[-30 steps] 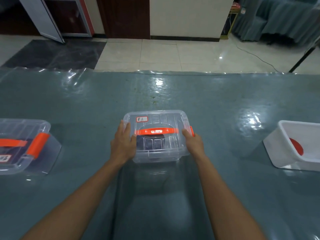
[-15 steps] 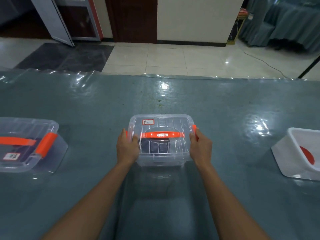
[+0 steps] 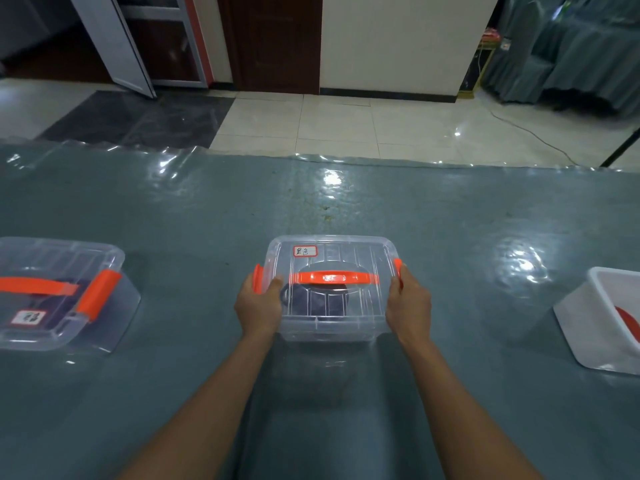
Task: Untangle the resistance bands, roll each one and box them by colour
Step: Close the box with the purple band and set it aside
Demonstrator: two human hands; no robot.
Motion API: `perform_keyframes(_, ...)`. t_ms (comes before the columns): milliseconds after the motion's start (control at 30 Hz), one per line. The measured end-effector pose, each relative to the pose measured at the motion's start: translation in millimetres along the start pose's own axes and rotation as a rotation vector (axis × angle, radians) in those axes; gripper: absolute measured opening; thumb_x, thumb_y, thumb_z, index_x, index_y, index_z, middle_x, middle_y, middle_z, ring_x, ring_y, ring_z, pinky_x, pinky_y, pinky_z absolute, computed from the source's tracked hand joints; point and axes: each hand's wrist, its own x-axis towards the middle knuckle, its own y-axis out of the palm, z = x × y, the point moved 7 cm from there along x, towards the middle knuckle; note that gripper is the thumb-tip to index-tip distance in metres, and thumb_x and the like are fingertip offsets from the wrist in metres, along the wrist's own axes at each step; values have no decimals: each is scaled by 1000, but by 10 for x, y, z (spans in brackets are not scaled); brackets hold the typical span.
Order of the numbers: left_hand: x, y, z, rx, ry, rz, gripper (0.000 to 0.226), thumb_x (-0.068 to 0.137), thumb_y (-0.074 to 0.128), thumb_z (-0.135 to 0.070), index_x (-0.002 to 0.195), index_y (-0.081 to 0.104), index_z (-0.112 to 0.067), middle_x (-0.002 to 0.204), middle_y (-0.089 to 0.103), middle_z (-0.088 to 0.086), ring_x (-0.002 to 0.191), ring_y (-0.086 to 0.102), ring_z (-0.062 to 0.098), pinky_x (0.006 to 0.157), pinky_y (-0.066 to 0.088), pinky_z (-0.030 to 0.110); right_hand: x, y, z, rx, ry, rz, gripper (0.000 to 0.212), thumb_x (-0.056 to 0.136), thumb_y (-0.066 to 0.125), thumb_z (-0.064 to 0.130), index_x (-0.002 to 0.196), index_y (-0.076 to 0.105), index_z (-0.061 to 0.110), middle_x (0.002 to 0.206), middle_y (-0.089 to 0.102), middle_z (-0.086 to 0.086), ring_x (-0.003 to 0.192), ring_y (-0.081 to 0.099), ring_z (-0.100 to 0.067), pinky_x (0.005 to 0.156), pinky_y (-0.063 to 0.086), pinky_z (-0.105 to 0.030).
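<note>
Left hand (image 3: 259,306), right hand (image 3: 410,308) tight on clear box (image 3: 332,317) ends; white bin (image 3: 576,327) well apart.

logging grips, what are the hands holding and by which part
Both hold the clear box: left hand at its left end, right hand at its right end, each by an orange latch.

Table clearance: three obstacles, open lanes between.
We log a lidded clear box (image 3: 332,296) at centre, left hand (image 3: 259,306) and right hand (image 3: 408,306) gripping its flanks; second clear box (image 3: 59,296) far left; white tub (image 3: 595,323) far right; table (image 3: 346,202) open between and above them.
</note>
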Motion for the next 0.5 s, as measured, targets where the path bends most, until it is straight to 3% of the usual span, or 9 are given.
perform_keyframes(100,-67,-41,-149,65,230,-1,41,92,68,-13,133,66,-15,113,66,-17,93,60,-9,78,38,-5,3,14,24,-58,-1,21,40,105,41,15,143,53,17,112,71,-14,94,65,-34,82,50,-40)
perform_keyframes(133,-71,-34,-178,104,273,11,41,93,66,-10,135,65,-14,118,67,-15,96,60,-9,86,39,-3,5,19,28,-93,-9,24,39,105,40,16,143,53,18,112,70,-13,93,65,-34,81,50,-40)
perform_keyframes(233,-76,-19,-261,176,423,37,40,95,62,-3,134,64,-10,136,63,5,121,64,18,107,45,27,7,29,44,-205,-22,25,42,106,37,18,146,48,22,112,70,-11,92,65,-33,77,50,-39)
perform_keyframes(367,-40,-8,-262,252,425,85,45,96,55,-7,140,60,-15,140,63,8,118,66,31,100,53,42,19,58,61,-306,16,76,47,101,35,14,147,42,23,113,68,-13,93,63,-37,73,47,-39)
perform_keyframes(500,-7,34,-320,598,551,332,57,98,47,-20,154,39,-19,147,53,9,127,51,33,105,46,46,-157,-43,103,-349,62,166,54,97,40,10,150,37,14,125,63,-21,105,62,-42,84,49,-44)
